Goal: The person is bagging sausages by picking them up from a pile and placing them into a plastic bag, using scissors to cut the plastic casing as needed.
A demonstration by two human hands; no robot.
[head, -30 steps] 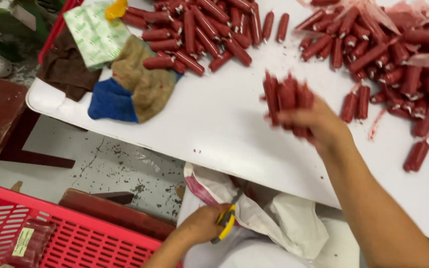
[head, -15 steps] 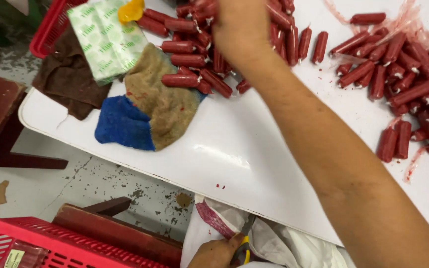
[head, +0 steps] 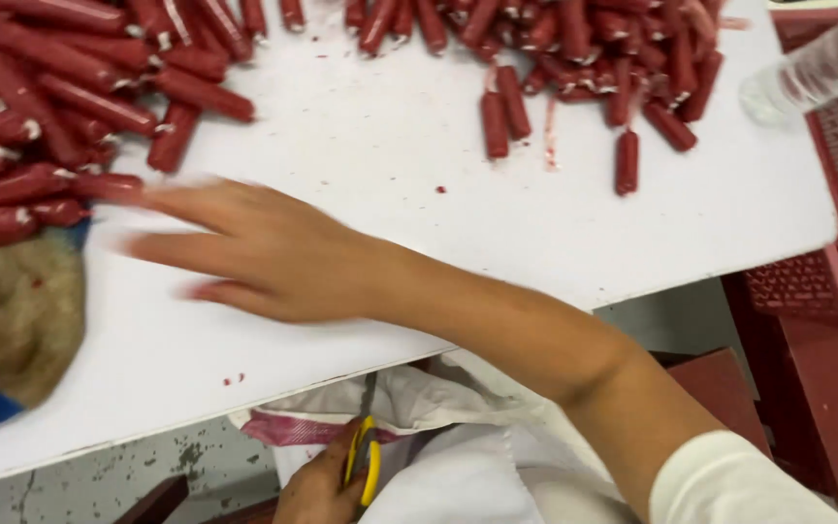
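Over the white table (head: 361, 126), our right hand (head: 264, 247) lay spread flat, empty, its fingertips just short of the red sausages (head: 41, 184) lying crosswise to its left; our left hand (head: 327, 485) gripped yellow scissors (head: 366, 464).

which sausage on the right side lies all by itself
The short red sausage lying upright below the right-hand pile, nearest the table edge; the others touch or overlap neighbours.

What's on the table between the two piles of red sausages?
Almost nothing: between the left sausage pile and the right sausage pile, the head view shows bare white table, with only tiny red crumbs.
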